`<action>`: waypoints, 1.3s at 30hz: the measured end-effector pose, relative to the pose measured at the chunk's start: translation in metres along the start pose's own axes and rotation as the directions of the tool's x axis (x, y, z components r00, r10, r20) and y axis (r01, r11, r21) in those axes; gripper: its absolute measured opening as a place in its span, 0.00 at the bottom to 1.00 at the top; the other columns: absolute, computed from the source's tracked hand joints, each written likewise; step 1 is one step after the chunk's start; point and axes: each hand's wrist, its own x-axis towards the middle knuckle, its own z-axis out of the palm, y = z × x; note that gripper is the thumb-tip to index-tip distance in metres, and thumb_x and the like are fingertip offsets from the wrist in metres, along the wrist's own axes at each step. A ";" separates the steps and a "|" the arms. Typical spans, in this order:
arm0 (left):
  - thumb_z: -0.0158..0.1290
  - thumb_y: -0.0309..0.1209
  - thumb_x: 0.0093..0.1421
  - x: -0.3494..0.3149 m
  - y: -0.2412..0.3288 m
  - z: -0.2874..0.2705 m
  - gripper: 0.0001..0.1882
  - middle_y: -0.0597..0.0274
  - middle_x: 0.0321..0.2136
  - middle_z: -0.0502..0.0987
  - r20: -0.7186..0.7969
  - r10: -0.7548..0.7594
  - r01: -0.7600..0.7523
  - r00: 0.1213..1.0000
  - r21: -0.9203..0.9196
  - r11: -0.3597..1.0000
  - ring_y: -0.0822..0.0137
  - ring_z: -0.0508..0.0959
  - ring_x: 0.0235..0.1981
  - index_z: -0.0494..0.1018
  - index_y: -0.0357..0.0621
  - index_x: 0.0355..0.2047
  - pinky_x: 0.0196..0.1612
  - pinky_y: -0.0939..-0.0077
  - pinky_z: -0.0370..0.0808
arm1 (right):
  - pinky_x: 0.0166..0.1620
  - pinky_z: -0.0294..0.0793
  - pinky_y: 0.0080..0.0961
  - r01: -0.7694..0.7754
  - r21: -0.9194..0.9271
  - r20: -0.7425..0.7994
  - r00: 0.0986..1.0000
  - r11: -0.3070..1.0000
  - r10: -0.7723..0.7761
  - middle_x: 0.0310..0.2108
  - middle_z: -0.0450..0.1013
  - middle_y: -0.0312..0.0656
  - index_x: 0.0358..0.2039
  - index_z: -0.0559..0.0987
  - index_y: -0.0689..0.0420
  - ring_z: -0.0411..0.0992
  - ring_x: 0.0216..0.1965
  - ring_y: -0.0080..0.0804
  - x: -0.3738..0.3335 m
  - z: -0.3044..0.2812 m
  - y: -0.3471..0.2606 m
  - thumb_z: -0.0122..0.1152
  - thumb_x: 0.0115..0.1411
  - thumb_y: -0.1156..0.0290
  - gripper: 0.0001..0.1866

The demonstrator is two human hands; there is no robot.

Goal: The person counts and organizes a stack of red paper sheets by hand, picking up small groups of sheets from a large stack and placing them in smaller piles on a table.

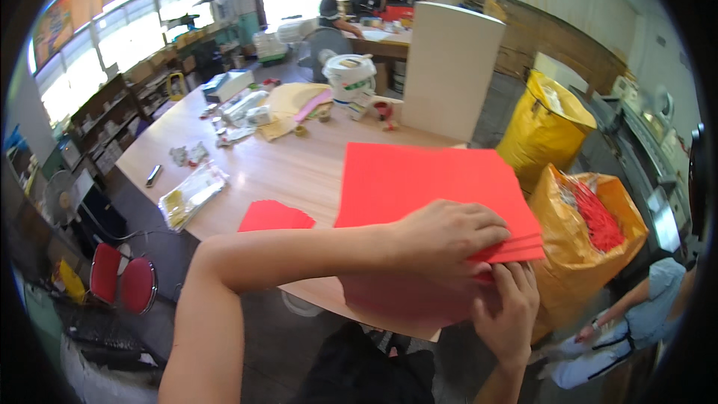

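Note:
A stack of red paper sheets [419, 179] lies on the near right of the table, its layered edges showing at the right corner. My left hand [449, 236] reaches across on top of it, fingers curled at that corner. Below it, my right hand [512, 299] grips the paper's near edge, fingertips up against the sheets. Darker red paper [404, 299] hangs below my left forearm, toward the table's near edge. A smaller pile of red paper pieces [277, 215] sits to the left, partly hidden by my forearm.
A tall pale board [452, 71] stands behind the stack. A white bucket [350, 78], tape rolls and plastic packets are on the wooden table [299, 164]. Yellow sacks [550, 123] and an orange sack [561, 277] stand right. People are at the back and lower right; a red chair [138, 284] is left.

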 end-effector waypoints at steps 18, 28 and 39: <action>0.67 0.37 0.65 0.003 0.009 -0.010 0.36 0.50 0.60 0.79 0.052 -0.182 0.182 0.982 -0.010 0.983 0.48 0.84 0.51 0.70 0.47 0.71 0.52 0.54 0.84 | 0.30 0.71 0.42 -0.443 0.129 0.082 0.896 0.887 0.435 0.22 0.73 0.50 0.27 0.76 0.62 0.75 0.24 0.51 0.022 -0.064 0.006 0.68 0.70 0.63 0.19; 0.63 0.28 0.65 0.003 0.008 -0.012 0.26 0.46 0.68 0.72 0.019 -0.072 0.071 0.997 0.043 0.997 0.45 0.84 0.54 0.81 0.68 0.62 0.54 0.52 0.84 | 0.24 0.63 0.23 -0.273 0.822 -0.052 0.837 0.500 0.544 0.19 0.70 0.31 0.24 0.71 0.59 0.69 0.21 0.17 0.036 -0.015 0.015 0.62 0.76 0.67 0.21; 0.78 0.43 0.52 0.007 0.010 -0.020 0.32 0.46 0.70 0.72 0.011 -0.075 0.075 0.997 -0.042 0.996 0.46 0.85 0.55 0.84 0.59 0.58 0.57 0.50 0.84 | 0.28 0.65 0.20 -0.295 0.923 0.109 0.817 0.248 0.565 0.17 0.71 0.34 0.20 0.74 0.56 0.70 0.21 0.19 0.036 -0.017 0.020 0.59 0.75 0.65 0.23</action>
